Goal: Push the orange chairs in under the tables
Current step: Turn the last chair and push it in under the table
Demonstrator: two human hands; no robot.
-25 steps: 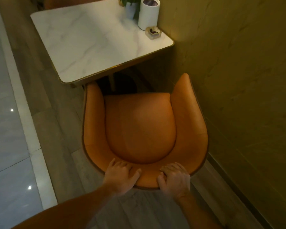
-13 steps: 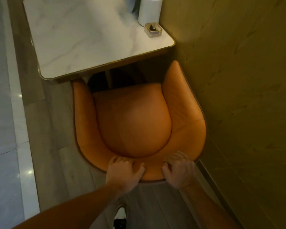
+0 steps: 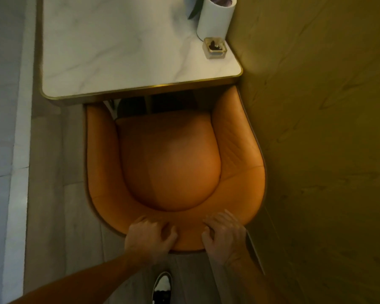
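Note:
An orange tub chair (image 3: 171,163) stands below me, facing a white marble table (image 3: 119,53) with a gold edge. The tips of both armrests reach the table's near edge, and the front of the seat lies in its shadow. My left hand (image 3: 150,236) and my right hand (image 3: 223,234) both grip the top of the curved backrest, fingers curled over the rim. The chair's right side runs close along the wall.
An olive wall (image 3: 316,150) bounds the right side. On the table's far right corner stand a white cylinder (image 3: 214,18), a small square ashtray (image 3: 214,48) and a plant pot. Grey wood floor (image 3: 53,172) lies left. My shoe (image 3: 161,287) shows below.
The chair has slid forward and straightened, so its armrests now meet the table edge. I have stepped closer, and both hands stay on the backrest.

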